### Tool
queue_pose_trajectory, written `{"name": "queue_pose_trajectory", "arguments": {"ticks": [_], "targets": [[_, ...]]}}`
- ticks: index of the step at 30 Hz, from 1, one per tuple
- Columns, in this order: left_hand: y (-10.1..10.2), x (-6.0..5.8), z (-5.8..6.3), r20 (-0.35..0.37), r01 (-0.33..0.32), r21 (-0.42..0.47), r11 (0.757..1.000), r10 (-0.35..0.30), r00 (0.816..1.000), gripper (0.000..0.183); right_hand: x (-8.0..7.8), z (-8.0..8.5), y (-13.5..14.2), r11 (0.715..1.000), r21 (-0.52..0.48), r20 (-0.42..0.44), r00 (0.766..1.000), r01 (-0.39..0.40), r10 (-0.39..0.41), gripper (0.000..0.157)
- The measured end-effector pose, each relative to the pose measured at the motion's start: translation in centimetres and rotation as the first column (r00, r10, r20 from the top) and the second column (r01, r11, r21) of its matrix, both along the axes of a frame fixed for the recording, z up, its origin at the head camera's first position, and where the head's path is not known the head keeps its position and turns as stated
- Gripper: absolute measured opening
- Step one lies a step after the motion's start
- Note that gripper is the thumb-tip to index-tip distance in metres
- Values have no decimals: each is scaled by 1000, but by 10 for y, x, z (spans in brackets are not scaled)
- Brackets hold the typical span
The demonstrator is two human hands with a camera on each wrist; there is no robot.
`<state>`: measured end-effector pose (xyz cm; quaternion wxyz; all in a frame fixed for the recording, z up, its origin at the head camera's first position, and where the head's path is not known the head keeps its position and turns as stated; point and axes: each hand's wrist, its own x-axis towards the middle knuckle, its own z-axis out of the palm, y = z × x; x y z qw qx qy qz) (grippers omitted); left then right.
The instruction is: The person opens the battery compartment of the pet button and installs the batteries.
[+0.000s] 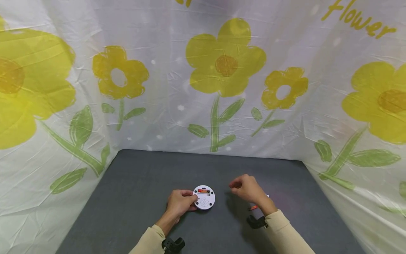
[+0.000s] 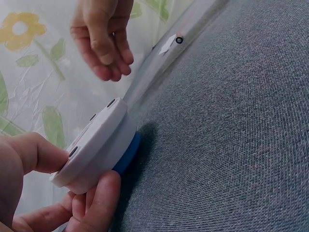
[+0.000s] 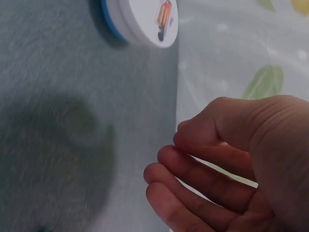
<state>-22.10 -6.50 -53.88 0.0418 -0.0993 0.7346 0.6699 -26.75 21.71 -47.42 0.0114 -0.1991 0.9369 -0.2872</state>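
Note:
A round white device [image 1: 205, 204] with a blue underside [image 2: 128, 153] is held by my left hand [image 1: 181, 204], thumb on its upward face and fingers beneath. That face has dark round feet, a patch of small holes and an uncovered battery compartment. An orange-red battery [image 1: 203, 191] shows inside the compartment. To the right of the device, my right hand [image 1: 248, 188] hovers above the table, its fingers loosely bent and nothing visible between them. Near the right wrist lies a loose battery [image 1: 253, 208], partly hidden in the head view.
A small white piece [image 2: 167, 45] lies beside the loose battery on the right. The dark grey table [image 1: 152, 173] is enclosed at the back and sides by a white curtain [image 1: 165, 116] printed with yellow flowers. Each wrist wears a black camera mount [image 1: 256, 222].

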Motion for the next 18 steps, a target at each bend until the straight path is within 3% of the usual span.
{"name": "queue_pose_trajectory", "arguments": {"ticks": [10, 18], "targets": [[0, 1, 0, 1, 0, 0, 1000, 0, 1000, 30, 15, 0, 28, 999, 53, 33, 999, 2, -4, 13], [0, 0, -3, -6, -2, 3, 1000, 2, 1000, 30, 27, -1, 43, 996, 72, 62, 997, 45, -50, 13]]}}
